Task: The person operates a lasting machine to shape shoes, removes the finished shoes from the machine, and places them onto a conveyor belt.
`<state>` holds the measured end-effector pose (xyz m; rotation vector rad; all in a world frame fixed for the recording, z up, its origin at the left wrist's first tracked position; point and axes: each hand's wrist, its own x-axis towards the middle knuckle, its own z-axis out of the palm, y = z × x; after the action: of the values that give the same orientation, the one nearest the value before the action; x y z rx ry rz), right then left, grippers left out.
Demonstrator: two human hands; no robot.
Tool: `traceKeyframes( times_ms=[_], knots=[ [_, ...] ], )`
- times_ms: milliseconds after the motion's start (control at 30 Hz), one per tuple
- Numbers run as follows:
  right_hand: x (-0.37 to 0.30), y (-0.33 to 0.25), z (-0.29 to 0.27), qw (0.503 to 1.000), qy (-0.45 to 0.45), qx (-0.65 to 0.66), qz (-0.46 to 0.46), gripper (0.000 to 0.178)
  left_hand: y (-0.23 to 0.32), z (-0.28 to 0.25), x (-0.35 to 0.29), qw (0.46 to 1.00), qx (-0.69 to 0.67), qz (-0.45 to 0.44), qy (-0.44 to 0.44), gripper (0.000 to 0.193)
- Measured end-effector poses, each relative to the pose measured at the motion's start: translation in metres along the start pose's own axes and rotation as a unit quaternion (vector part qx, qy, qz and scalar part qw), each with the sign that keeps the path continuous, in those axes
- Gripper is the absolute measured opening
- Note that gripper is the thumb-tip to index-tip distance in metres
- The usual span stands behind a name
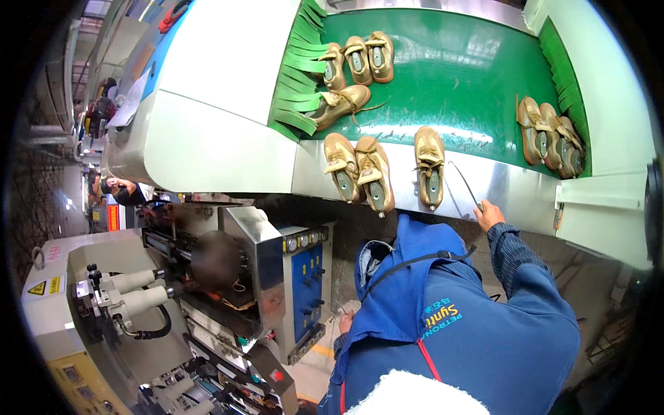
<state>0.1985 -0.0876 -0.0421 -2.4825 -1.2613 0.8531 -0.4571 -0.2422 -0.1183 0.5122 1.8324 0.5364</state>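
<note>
My right hand (490, 215) is closed around a thin, bent metal rod (465, 178), whose tip points toward a tan lace-up sneaker (429, 166) on the steel ledge (484, 187). The rod's tip is apart from that shoe. Left of it, a pair of matching sneakers (358, 169) stands close together on the ledge, with shoe lasts inside. Low at my left side, my left hand (346, 322) shows only in part beside the blue garment (484, 325) I wear; what its fingers do is hidden.
Beyond the ledge runs a green conveyor belt (456, 83) between fringed green curtains. More tan sneakers (357, 61) stand on its left, one lying tilted; three others (543, 135) are by the right curtain. A machine with gauges and a blue panel (304, 290) is at left. A person (124, 190) is far left.
</note>
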Motion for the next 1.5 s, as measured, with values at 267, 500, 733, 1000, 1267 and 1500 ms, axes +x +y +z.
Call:
traceKeyframes(
  times_ms=[267, 500, 733, 1000, 1267, 1500],
  knots=[
    [0.019, -0.001, -0.022, 0.987, -0.128, -0.060, -0.083, 0.028, 0.006, 0.069, -0.029, 0.997, -0.021, -0.071, -0.024, 0.025],
    [0.055, -0.041, -0.028, 0.981, -0.153, -0.070, -0.095, 0.029, 0.019, 0.083, -0.044, 0.995, 0.034, -0.084, -0.041, 0.019],
    [0.095, -0.037, 0.001, 0.996, -0.060, -0.035, -0.056, 0.032, 0.103, 0.118, -0.076, 0.990, -0.078, -0.084, 0.083, 0.023],
    [0.120, -0.121, -0.017, 0.986, -0.085, -0.101, -0.106, 0.036, 0.003, 0.092, -0.036, 0.996, 0.080, 0.005, -0.030, 0.017],
    [-0.007, -0.334, -0.024, 0.877, -0.098, 0.300, -0.362, 0.036, 0.094, 0.026, -0.039, 0.999, -0.019, -0.047, 0.011, 0.038],
    [-0.218, -0.527, -0.024, 0.633, -0.628, 0.279, -0.356, 0.065, 0.202, -0.064, -0.135, 0.987, -0.018, 0.149, -0.056, 0.038]
  ],
)
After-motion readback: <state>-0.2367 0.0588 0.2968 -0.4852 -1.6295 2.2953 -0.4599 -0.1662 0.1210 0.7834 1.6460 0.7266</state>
